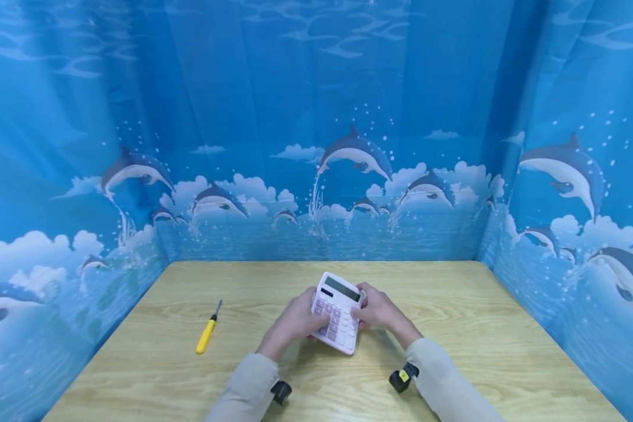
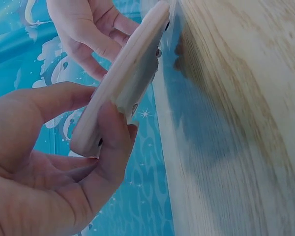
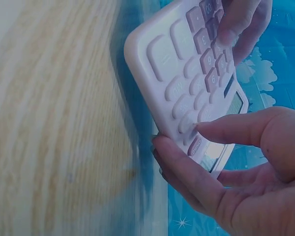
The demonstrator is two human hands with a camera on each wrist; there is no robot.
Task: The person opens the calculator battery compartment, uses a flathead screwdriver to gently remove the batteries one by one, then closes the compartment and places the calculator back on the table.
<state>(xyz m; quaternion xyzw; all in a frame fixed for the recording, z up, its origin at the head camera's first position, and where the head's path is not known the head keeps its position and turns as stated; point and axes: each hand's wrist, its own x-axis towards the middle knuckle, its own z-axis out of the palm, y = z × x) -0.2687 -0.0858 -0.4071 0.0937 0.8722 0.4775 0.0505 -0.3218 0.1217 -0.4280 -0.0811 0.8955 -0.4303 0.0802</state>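
Note:
A pink calculator (image 1: pixel 341 310) is held tilted above the wooden table, its keys and dark display facing up toward the head camera. My left hand (image 1: pixel 297 317) grips its left edge, thumb over the keys and fingers curled beneath, as the left wrist view (image 2: pixel 64 162) shows. On the opposite edge, my right hand (image 1: pixel 378 307) pinches the calculator, with the thumb on the keys near the display and the fingers under the back. In the right wrist view, the light and mauve keys of the calculator (image 3: pixel 162 56) show up close.
A screwdriver (image 1: pixel 207 335) with a yellow handle lies on the left part of the wooden table (image 1: pixel 427 281). Blue curtains (image 1: pixel 306 76) printed with dolphins and clouds enclose the table at the back and both sides.

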